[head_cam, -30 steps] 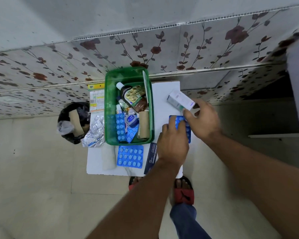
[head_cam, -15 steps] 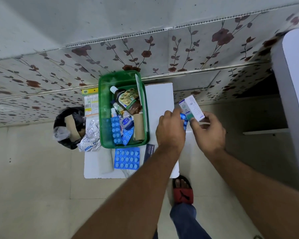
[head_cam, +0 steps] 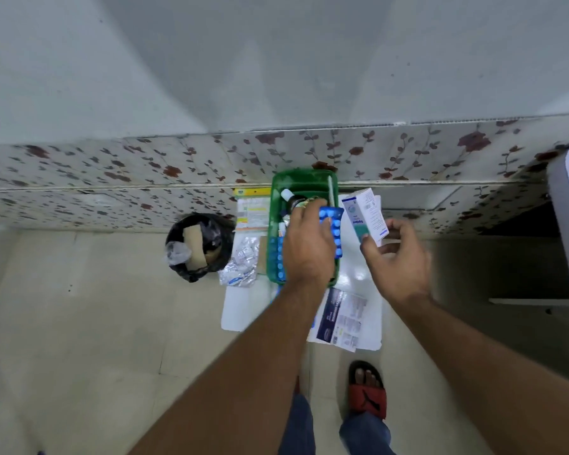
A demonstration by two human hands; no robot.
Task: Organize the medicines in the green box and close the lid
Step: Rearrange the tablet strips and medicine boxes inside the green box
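L hand (head_cam: 306, 247) has lifted the blue blister strip (head_cam: 334, 229) off the tabletop, now over green box (head_cam: 301, 182) (next to go in). R hand (head_cam: 396, 254) still grips white carton (head_cam: 365, 215) just beside box.

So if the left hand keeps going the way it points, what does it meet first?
Probably the bottle lying in the green box; the left hand holds a blue pill strip above it, depth unclear.

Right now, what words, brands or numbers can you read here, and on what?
Nothing reads clearly.
White box in the right hand: blue brand word, blurred.
Blister strip in the left hand: no print shows.
Leaflet on the table: print too small.
Card left of the green box: blurred.
Red sandal: pale logo, no words.
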